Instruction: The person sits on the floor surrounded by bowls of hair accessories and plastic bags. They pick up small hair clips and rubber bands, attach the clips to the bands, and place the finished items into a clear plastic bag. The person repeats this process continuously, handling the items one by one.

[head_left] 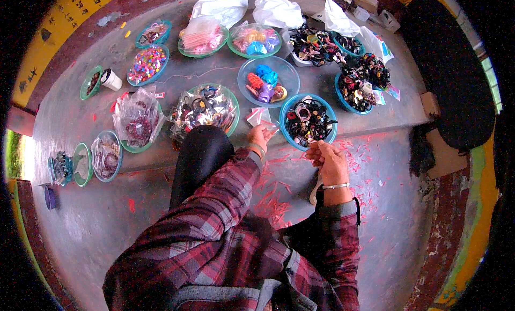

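Note:
My left hand [259, 137] pinches a small clear plastic bag [258, 116] with pinkish edges, to the left of a blue basket [282, 123]. Black hair ties [310, 120] fill that basket, with a few pink, white and red pieces among them. At the basket's near right rim, my right hand [331, 162] has thumb and fingers pressed together. Whatever lies between those fingertips is too small to make out. Beyond, a clear bluish bowl [292, 77] holds bundles in blue, orange and purple.
A green basket of bagged hair accessories [206, 110] stands left of my hands, beside my raised knee [206, 144]. More baskets line the ledge, along with white plastic bags [220, 9] and a white cup [111, 79]. Red paper scraps [273, 209] litter the lower floor.

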A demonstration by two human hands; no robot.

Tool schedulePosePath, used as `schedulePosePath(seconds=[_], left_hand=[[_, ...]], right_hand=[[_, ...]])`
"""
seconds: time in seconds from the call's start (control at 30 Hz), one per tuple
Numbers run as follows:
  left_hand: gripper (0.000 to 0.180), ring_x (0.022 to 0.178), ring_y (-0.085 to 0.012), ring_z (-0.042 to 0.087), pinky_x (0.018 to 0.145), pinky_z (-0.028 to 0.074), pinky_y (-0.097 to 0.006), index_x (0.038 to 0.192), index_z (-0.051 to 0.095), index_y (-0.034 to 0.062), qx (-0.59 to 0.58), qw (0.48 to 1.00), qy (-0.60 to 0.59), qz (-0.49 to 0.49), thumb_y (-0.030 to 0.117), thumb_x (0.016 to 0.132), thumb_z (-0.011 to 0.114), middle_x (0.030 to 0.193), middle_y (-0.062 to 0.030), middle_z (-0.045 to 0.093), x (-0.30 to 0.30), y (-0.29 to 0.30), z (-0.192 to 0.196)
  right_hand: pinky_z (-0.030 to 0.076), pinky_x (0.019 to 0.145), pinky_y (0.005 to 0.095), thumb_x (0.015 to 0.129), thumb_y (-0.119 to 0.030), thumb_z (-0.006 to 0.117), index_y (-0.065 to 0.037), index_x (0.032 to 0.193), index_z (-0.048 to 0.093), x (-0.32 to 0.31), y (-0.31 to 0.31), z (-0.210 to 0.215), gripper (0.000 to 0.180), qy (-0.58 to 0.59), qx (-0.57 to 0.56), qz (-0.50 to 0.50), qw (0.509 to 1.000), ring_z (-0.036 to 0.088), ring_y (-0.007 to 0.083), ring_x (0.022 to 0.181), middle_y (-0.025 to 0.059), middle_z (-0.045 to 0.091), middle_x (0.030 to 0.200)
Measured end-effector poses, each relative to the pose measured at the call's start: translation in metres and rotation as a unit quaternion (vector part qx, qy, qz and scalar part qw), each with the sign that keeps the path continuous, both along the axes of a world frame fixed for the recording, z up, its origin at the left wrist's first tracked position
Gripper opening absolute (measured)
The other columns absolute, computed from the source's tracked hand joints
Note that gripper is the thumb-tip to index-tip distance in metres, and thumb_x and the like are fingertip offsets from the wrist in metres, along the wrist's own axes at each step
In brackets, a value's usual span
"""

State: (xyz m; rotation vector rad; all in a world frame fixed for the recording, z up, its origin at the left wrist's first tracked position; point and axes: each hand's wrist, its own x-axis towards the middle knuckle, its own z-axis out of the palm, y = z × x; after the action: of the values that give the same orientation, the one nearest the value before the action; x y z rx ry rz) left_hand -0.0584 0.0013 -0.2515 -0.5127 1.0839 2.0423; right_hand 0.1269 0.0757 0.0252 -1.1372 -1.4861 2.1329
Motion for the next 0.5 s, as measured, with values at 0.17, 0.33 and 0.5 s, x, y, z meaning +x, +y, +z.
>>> schedulePosePath(seconds=[0.17, 0.33, 0.5], left_hand=[[0.017, 0.085, -0.0268, 0.052, 0.075, 0.046, -0.037, 0.084, 0.047, 0.0018, 0.066, 0.998, -0.013, -0.009, 0.016, 0.075, 0.050, 0.088, -0.0108, 0.049, 0.012, 0.005, 0.050], [0.022, 0.091, -0.0320, 0.052, 0.080, 0.044, -0.044, 0.092, 0.046, 0.0006, 0.138, 0.989, 0.002, -0.059, 0.015, 0.076, 0.050, 0.094, -0.0132, 0.049, 0.008, 0.001, 0.049], [0.032, 0.096, -0.0363, 0.049, 0.083, 0.041, -0.050, 0.103, 0.044, -0.0001, 0.192, 0.974, 0.038, -0.113, 0.017, 0.077, 0.051, 0.105, -0.0141, 0.046, 0.004, -0.008, 0.047]], right_hand=[[0.040, 0.054, 0.0223, 0.084, -0.028, 0.052, -0.004, 0.084, 0.063, 0.007, 0.005, -0.005, 0.027, 0.001, 0.014, 0.000, 1.000, 0.060, 0.0138, 0.064, 0.0075, 0.063, 0.073], [0.041, 0.053, 0.0221, 0.083, -0.027, 0.052, -0.003, 0.082, 0.063, 0.008, 0.006, -0.007, 0.025, 0.001, 0.026, -0.001, 1.000, 0.060, 0.0141, 0.063, 0.0071, 0.063, 0.072], [0.041, 0.049, 0.0220, 0.083, -0.024, 0.053, -0.002, 0.081, 0.062, 0.008, 0.004, -0.005, 0.024, -0.013, 0.037, -0.005, 0.999, 0.061, 0.0156, 0.061, 0.0073, 0.062, 0.071]])
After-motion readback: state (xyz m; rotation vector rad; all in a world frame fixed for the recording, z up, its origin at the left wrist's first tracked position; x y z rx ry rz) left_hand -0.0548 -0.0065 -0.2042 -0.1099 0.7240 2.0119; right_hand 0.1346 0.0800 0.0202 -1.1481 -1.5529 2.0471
